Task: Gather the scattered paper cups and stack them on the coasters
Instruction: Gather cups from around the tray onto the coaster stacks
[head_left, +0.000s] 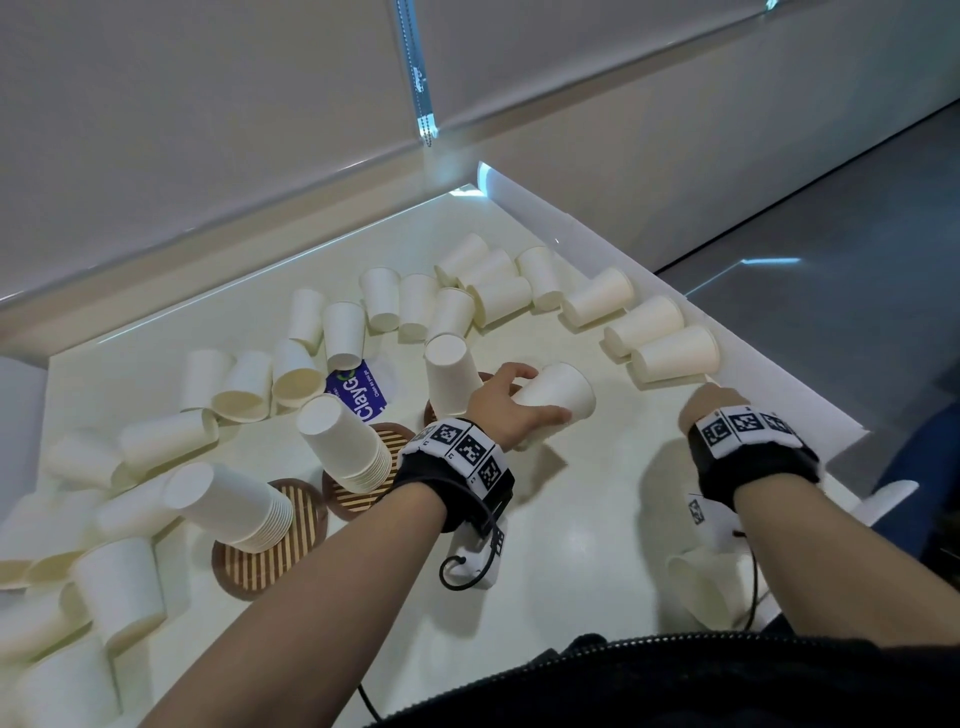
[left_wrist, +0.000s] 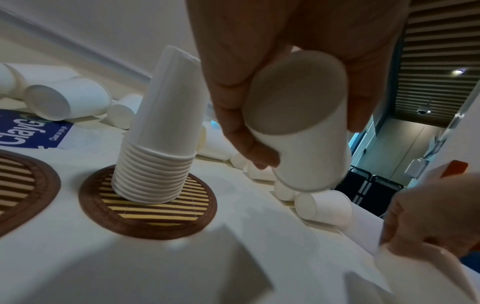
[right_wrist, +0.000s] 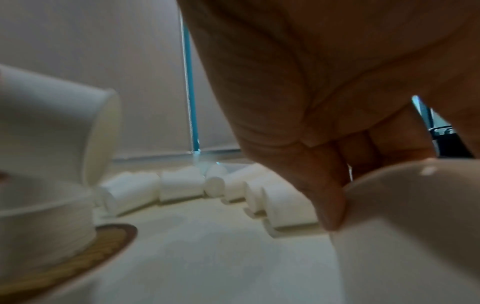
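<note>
Here the left hand (head_left: 506, 410) grips a paper cup (head_left: 558, 397) on its side, above bare tabletop (head_left: 587, 519) beside the nearest stack (head_left: 451, 375) on its coaster (left_wrist: 148, 216). The right hand (head_left: 706, 402), near the table's right edge, touches another cup (right_wrist: 405, 226); whether it grips cannot be told.

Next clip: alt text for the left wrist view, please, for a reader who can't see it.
The left hand holds a white paper cup on its side above the table, base toward the camera. Beside it a stack of upside-down cups stands on a striped brown coaster; loose cups lie behind.
</note>
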